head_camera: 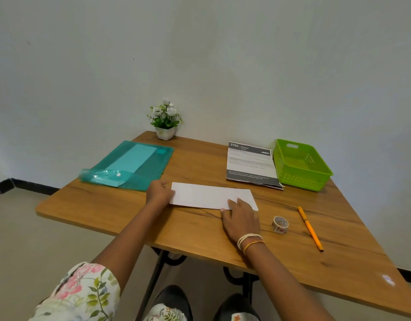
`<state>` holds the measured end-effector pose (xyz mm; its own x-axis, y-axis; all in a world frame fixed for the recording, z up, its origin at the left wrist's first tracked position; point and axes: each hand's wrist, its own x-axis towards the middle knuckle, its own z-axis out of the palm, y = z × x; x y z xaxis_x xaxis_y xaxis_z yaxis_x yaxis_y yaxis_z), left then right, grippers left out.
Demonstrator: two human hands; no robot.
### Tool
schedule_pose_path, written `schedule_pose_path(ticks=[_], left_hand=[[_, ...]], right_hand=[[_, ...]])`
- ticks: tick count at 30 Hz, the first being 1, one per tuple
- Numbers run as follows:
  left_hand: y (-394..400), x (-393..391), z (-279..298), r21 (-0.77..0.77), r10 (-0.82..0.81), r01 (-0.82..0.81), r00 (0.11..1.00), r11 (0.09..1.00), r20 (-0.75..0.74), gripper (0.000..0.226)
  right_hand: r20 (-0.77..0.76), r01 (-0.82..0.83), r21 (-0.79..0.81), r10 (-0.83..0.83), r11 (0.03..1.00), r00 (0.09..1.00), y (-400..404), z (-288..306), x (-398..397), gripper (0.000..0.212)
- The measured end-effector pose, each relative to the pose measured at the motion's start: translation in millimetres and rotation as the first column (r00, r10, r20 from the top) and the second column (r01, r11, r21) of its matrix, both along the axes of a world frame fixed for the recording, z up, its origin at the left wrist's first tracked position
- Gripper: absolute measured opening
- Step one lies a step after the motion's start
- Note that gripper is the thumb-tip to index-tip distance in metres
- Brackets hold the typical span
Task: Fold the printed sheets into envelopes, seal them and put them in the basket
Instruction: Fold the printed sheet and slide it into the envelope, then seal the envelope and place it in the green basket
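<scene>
A single view, from a camera worn on the person's head, looks forward and steeply down across the table (107,212) toward a pale wall. It sits close above the near edge, so both forearms enter from the bottom of the frame and the person's lap shows beneath the tabletop. The wide-angle lens bows the table's edges and the wall's dark skirting. The far corner of the table lies near mid-frame, seemingly turned at a slant to the camera. No second view shares the scene.
</scene>
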<state>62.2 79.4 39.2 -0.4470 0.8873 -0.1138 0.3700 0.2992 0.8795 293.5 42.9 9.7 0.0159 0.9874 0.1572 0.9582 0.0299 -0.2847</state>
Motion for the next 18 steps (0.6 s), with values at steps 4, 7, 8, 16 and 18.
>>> schedule_pose_path(ticks=[4, 7, 8, 16, 18], left_hand=[[-16.5, 18.7, -8.2, 0.086, -0.114, 0.157, 0.92, 0.984, -0.374, 0.037], [-27.6, 41.2, -20.8, 0.047, -0.158, 0.253, 0.726, 0.966, -0.669, 0.033], [-30.9, 51.3, -24.1, 0.04, -0.17, 0.286, 0.67, 0.957, -0.722, 0.034], [-40.2, 139.2, -22.9, 0.147, -0.361, 0.586, 0.656, 0.797, -0.663, 0.039], [-39.4, 153.6, -23.6, 0.154, -0.391, 0.617, 0.652, 0.771, -0.65, 0.038]], right_hand=[[0.08, 0.025, 0.053, -0.029, 0.998, 0.996, -5.4, -0.5, -6.7, 0.054], [0.091, 0.02, 0.062, -0.026, 0.998, 0.996, -8.6, -0.9, -7.4, 0.054], [0.093, 0.01, 0.07, -0.016, 0.998, 0.996, -10.0, -0.6, -6.1, 0.054], [0.102, 0.108, 0.279, -0.141, 0.954, 0.985, -25.7, 22.5, 44.2, 0.032], [0.106, 0.239, 0.221, -0.267, 0.946, 0.958, -27.2, 31.6, 63.3, 0.034]])
